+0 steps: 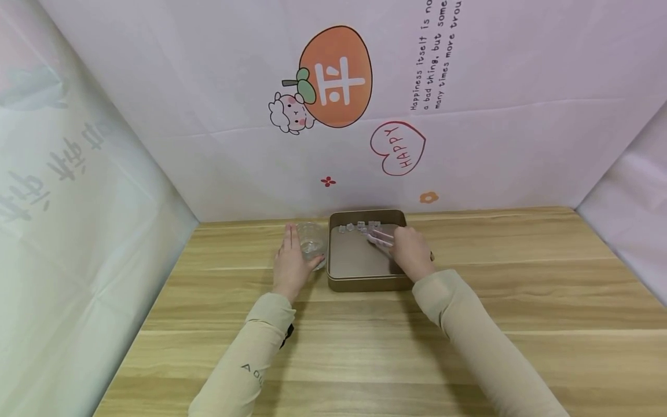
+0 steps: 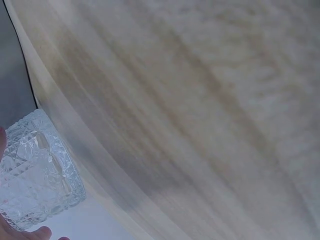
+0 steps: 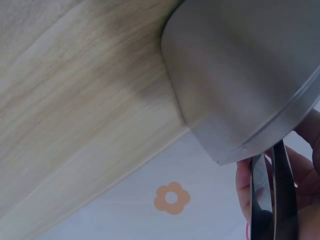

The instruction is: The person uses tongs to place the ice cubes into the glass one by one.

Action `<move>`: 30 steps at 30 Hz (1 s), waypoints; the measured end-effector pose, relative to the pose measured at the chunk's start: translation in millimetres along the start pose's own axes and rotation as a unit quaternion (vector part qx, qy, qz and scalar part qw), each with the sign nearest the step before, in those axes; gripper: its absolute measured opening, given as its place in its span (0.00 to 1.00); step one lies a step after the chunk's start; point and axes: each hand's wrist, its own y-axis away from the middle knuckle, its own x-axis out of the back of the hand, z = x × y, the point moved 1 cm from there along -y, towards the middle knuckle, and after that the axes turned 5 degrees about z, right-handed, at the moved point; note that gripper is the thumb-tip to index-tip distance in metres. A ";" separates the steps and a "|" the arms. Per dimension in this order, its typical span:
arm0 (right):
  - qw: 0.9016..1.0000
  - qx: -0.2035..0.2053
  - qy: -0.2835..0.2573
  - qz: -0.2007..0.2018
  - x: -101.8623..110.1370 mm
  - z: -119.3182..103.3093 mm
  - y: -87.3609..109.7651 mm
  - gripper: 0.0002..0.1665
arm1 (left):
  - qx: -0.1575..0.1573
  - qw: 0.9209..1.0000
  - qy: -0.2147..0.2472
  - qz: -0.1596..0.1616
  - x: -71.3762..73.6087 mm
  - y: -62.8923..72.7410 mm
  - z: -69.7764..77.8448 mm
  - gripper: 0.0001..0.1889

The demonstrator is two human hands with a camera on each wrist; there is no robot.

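My left hand (image 1: pixel 292 267) grips a clear glass (image 1: pixel 312 238) standing beside the tin, fingers along its left side and thumb at the near side. The patterned glass (image 2: pixel 42 172) fills the lower left of the left wrist view, with fingertips around it. A pair of tongs (image 1: pixel 382 237) is in my right hand (image 1: pixel 411 253), its tips reaching down into an open rectangular tin (image 1: pixel 359 284). Several clear cubes (image 1: pixel 350 227) lie along the tin's far side, close to the tips. Whether the tips hold a cube cannot be told. The tongs' metal handles (image 3: pixel 284 192) show in the right wrist view.
The tin and glass stand near the back edge of a wooden table (image 1: pixel 354 359), close to a printed white backdrop (image 1: pixel 234 156). Another white sheet (image 1: pixel 78 231) hangs at the left side. The tin's raised wall (image 3: pixel 235 80) is next to the right hand.
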 end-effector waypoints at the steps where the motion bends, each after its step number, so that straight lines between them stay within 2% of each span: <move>1: 1.000 0.001 0.002 0.001 -0.3 0.2 -0.2 0.09 | 0.000 1.000 0.000 -0.001 0.1 0.1 0.0 0.56; 10: 1.000 0.005 0.005 0.007 -1.2 1.3 -1.4 0.07 | -0.002 1.000 -0.001 -0.001 0.4 0.5 0.4 0.55; 21: 1.000 -0.016 -0.018 0.013 1.9 1.8 -0.8 0.07 | -0.007 1.000 -0.006 0.003 1.1 1.0 0.5 0.55; 30: 0.996 0.011 -0.053 0.067 14.0 -3.2 -0.6 0.13 | -0.010 1.000 -0.005 0.005 2.4 1.6 1.4 0.55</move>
